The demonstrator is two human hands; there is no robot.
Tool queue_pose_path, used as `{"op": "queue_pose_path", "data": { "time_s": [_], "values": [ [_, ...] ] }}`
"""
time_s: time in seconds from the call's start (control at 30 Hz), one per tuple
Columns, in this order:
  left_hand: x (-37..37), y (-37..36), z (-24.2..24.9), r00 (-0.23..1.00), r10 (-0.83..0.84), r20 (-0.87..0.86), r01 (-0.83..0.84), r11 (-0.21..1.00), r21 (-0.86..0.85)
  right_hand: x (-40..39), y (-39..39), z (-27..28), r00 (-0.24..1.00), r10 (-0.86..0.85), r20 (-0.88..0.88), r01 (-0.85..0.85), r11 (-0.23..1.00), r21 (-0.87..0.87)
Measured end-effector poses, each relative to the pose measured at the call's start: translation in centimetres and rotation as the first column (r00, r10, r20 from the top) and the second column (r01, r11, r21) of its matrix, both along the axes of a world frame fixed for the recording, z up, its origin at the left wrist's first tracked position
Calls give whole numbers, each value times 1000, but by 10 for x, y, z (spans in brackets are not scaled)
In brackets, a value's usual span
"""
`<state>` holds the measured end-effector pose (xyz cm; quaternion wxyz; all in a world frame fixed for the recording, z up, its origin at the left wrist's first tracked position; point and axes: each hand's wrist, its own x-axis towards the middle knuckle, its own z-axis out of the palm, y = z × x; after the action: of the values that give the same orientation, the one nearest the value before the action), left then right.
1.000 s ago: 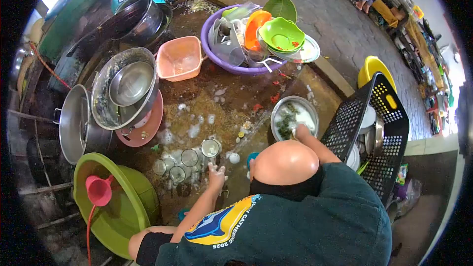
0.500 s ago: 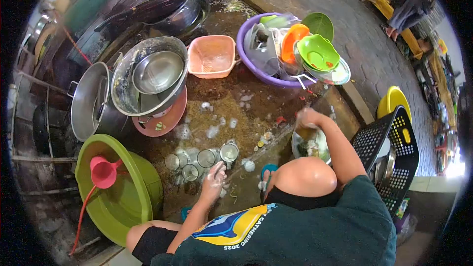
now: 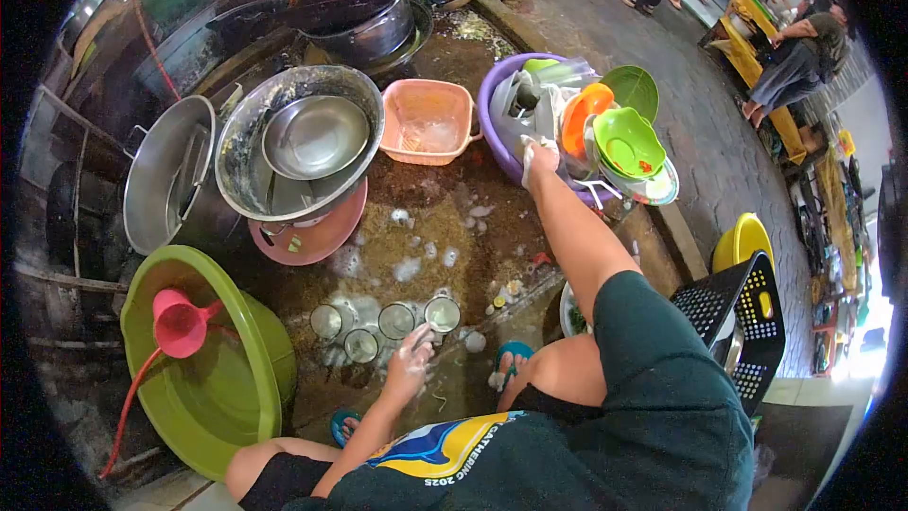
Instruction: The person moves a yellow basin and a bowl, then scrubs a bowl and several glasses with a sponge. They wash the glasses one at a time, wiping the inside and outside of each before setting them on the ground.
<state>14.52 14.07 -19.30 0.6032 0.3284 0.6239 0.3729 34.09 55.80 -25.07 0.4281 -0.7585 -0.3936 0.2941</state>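
My left hand (image 3: 410,365), wet with suds, hovers just below several upright drinking glasses (image 3: 396,321) on the wet, foamy floor. Its fingers are loosely bent and apart, with nothing visible in them. The nearest glass on the right (image 3: 442,314) stands just beyond the fingertips. My right arm stretches forward, and my right hand (image 3: 541,159) is at the near rim of a purple basin (image 3: 486,123). Clear cups or plastic, an orange bowl (image 3: 585,117) and green bowls (image 3: 629,140) fill this basin. Foam and blur hide the right fingers and anything they hold.
On the left are a green tub (image 3: 267,360) with a pink dipper (image 3: 182,324) and large metal basins (image 3: 232,156). An orange basin (image 3: 427,147) stands ahead. A black crate (image 3: 705,303) and yellow bucket (image 3: 747,244) are right. People are at the far right.
My right hand has left the white bowl by my knee and reached forward to the purple basin. The left hand stays beside the glasses, and the view has shifted slightly.
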Motion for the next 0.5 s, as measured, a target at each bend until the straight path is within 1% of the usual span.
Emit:
{"op": "queue_pose_path", "data": {
  "time_s": [0.03,0.1,0.13,0.17,0.2,0.23,0.27,0.3,0.33,0.37,0.43,0.47,0.5],
  "values": [
    [-2,1,0,1000,-13,12,13,1000,-10,0,-1,9,1000,0,3,0,1000,-1],
    [-2,3,4,1000,-3,24,4,999,-41,-2,-5,31,993,17,-121,-13,999,34],
    [-2,4,8,999,7,35,-4,998,-69,-1,-4,33,983,26,-181,-17,998,52],
    [-4,5,12,999,9,38,-6,997,-71,5,6,34,984,28,-178,-20,999,50],
    [-5,7,14,999,18,35,-16,998,-67,19,27,28,767,101,-633,-14,990,142],
    [-3,7,15,999,29,35,-27,997,-66,18,26,45,355,187,-916,33,977,212],
    [-1,6,15,999,33,43,-30,997,-70,24,20,62,269,315,-910,-48,948,314],
    [-1,7,16,997,71,27,-69,996,-51,22,-1,111,171,433,-885,-112,901,419],
    [0,9,17,995,102,11,-102,995,-23,29,-4,128,259,398,-880,-87,917,389],
    [1,12,17,996,91,15,-91,996,-7,35,-9,139,265,410,-873,-78,911,404],
    [4,13,18,996,93,12,-93,995,18,50,-21,158,92,351,-932,-167,928,334],
    [5,14,21,992,116,52,-118,992,43,50,-27,164,34,446,-894,-243,872,425],
    [4,19,32,992,113,52,-116,991,72,44,-40,179,89,572,-816,-385,775,502]
  ]
}}
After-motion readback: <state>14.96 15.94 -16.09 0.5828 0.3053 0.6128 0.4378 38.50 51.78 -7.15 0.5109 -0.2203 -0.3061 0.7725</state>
